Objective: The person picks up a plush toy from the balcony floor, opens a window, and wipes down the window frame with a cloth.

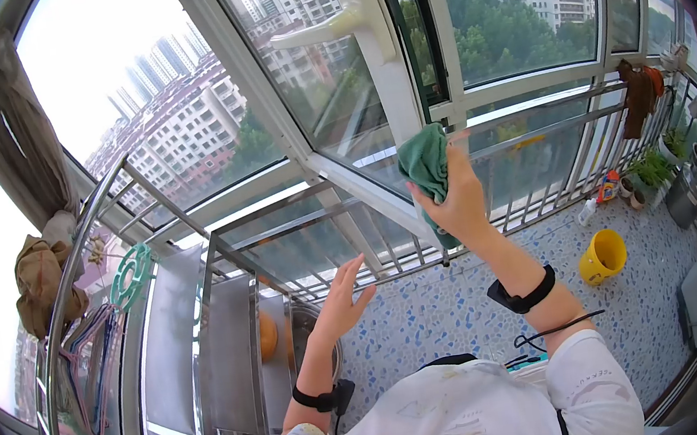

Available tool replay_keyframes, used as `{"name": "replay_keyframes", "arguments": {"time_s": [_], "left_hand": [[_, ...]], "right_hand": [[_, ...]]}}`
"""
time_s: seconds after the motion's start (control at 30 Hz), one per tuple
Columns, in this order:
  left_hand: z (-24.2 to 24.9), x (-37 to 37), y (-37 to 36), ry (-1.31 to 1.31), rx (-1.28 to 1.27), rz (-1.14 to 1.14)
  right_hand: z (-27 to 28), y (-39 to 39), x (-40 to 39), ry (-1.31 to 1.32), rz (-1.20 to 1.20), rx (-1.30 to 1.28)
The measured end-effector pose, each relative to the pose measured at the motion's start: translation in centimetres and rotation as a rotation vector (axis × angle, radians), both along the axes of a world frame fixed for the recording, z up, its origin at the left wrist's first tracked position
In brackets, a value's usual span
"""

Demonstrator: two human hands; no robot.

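Observation:
My right hand (pixel 457 197) grips a green cloth (pixel 426 164) against the edge of an open window sash (pixel 392 108), below its white handle (pixel 354 12). Part of the cloth hangs down past my fingers along the frame's lower corner. My left hand (pixel 341 301) is raised with its fingers spread and holds nothing. It is lower and to the left of the sash, above the floor and near a metal shelf (pixel 226 319). Black bands are on both wrists.
Metal railings (pixel 545 119) run along the windows. A yellow bucket (pixel 602 257) stands on the blue-speckled floor (pixel 430 312) at right, near a white bottle (pixel 587 212) and potted plants (pixel 654 169). Hangers (pixel 92 362) and a tied curtain (pixel 32 152) are at left.

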State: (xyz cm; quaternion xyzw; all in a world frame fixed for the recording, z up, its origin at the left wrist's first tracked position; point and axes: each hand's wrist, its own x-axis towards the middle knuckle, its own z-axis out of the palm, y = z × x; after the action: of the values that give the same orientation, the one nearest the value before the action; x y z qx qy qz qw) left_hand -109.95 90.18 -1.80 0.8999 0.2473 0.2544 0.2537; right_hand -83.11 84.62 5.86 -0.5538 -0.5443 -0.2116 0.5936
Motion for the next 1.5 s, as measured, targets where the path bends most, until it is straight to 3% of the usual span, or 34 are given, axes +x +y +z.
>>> {"name": "replay_keyframes", "arguments": {"time_s": [0.1,0.7,0.8,1.17,1.27,1.37,1.43,1.5], "left_hand": [[0.5,-0.1,-0.8,0.000,-0.116,0.018],[0.9,-1.2,-4.3,-0.090,-0.107,0.159],[0.2,-2.1,-4.7,-0.120,0.056,0.175],[-0.2,-6.4,-6.5,-0.232,-0.041,0.402],[-0.3,-8.0,-5.7,-0.216,-0.039,0.425],[0.1,-9.0,-4.3,-0.136,-0.002,0.455],[2.4,-8.7,-3.7,-0.290,0.305,0.421],[6.7,-7.9,-3.5,-0.364,0.276,0.460]], "right_hand": [[-0.4,-0.2,-1.5,-0.027,-0.005,-0.024],[-1.9,-0.4,-10.8,-0.059,0.349,0.016],[-2.3,-0.6,-12.0,-0.139,0.379,-0.052],[-3.9,-1.0,-15.4,-0.353,0.521,-0.311],[-1.0,-0.6,-15.1,-0.390,0.482,-0.152],[5.7,-0.2,-14.4,-0.369,0.451,-0.088],[11.5,0.5,-14.4,-0.417,0.349,0.074],[17.3,1.5,-14.9,-0.472,0.248,0.206]]}}
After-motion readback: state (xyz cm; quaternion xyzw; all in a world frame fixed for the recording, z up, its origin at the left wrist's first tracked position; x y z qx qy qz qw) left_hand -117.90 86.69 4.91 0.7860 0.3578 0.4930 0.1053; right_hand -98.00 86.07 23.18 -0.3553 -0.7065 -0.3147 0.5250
